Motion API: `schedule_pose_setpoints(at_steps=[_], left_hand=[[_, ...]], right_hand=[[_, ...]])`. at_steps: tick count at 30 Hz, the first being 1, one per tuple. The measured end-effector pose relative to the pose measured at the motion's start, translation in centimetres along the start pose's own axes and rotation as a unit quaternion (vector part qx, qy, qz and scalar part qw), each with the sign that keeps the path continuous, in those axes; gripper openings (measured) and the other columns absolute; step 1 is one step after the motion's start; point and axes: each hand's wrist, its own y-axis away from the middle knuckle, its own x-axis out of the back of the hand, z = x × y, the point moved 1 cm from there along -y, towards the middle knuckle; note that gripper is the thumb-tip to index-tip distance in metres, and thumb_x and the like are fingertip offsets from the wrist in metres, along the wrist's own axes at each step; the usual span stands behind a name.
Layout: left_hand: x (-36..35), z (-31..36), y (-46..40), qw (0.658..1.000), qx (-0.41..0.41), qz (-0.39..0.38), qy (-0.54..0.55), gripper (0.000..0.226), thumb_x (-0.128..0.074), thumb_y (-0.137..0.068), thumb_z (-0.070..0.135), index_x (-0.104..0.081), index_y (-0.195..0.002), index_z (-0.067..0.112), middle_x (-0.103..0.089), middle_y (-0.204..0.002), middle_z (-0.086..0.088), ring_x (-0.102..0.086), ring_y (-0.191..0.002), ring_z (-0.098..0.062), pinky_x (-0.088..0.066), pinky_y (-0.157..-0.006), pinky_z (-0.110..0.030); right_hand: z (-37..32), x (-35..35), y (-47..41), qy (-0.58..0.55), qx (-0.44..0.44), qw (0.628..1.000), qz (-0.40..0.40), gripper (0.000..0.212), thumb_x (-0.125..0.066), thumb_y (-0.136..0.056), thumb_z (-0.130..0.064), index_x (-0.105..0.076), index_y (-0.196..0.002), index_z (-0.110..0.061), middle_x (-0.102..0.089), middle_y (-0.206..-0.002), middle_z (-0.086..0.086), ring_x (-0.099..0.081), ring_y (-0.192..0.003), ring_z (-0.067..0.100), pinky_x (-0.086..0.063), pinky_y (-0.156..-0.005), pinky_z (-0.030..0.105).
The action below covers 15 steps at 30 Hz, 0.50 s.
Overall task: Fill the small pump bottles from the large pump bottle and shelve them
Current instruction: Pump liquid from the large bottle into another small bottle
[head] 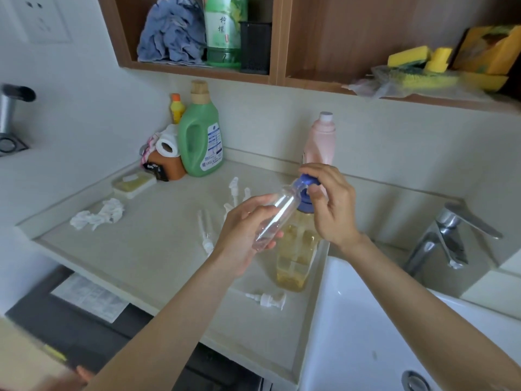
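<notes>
My left hand (244,230) grips a small clear bottle (277,213), tilted with its open mouth up against the blue pump head (307,187) of the large bottle of yellow liquid (294,255). My right hand (331,201) sits on top of that blue pump head, fingers curled over it. The large bottle stands on the counter (158,249) beside the sink. Loose white pump tops lie on the counter: one (266,299) in front of the large bottle, one (205,232) left of my left hand, and others (235,190) behind it.
A white sink (366,334) and chrome tap (448,232) are at the right. A green jug (201,136), pink bottle (321,139), soap dish (134,183) and crumpled tissue (97,214) stand on the counter. Wooden shelves (324,80) above hold sponges, a cloth and a green bottle.
</notes>
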Motion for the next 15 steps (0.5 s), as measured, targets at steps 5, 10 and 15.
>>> schedule_pose_setpoints(at_steps=[5,10,15], left_hand=[[-0.6,-0.6,0.1,0.997,0.033,-0.006,0.075,0.042,-0.067,-0.073,0.026,-0.064,-0.112,0.011,-0.069,-0.099,-0.012,-0.059,-0.05,-0.017,-0.041,-0.044,-0.019],[-0.6,-1.5,0.2,0.996,0.034,-0.007,0.086,0.038,-0.057,-0.066,0.031,-0.066,-0.099,0.015,-0.072,-0.085,-0.008,-0.054,-0.044,-0.016,-0.038,-0.04,-0.018],[-0.5,-1.7,0.4,0.999,0.019,-0.026,0.042,0.037,-0.057,-0.073,0.028,-0.064,-0.108,0.018,-0.071,-0.089,-0.008,-0.057,-0.049,-0.015,-0.041,-0.043,-0.019]], right_hand=[[0.7,-0.9,1.5,-0.036,0.003,0.999,0.037,0.053,-0.035,-0.102,-0.036,-0.067,-0.101,0.006,-0.065,-0.109,0.015,-0.059,-0.108,0.026,-0.044,-0.097,0.033],[0.8,-1.8,2.1,-0.024,0.004,0.995,0.094,0.036,-0.038,-0.085,-0.009,-0.071,-0.086,0.003,-0.067,-0.094,0.005,-0.063,-0.094,0.022,-0.047,-0.088,0.031],[0.8,-1.7,2.1,-0.027,0.005,0.997,0.078,0.036,-0.037,-0.082,-0.006,-0.072,-0.088,0.002,-0.067,-0.097,0.004,-0.063,-0.096,0.023,-0.047,-0.09,0.032]])
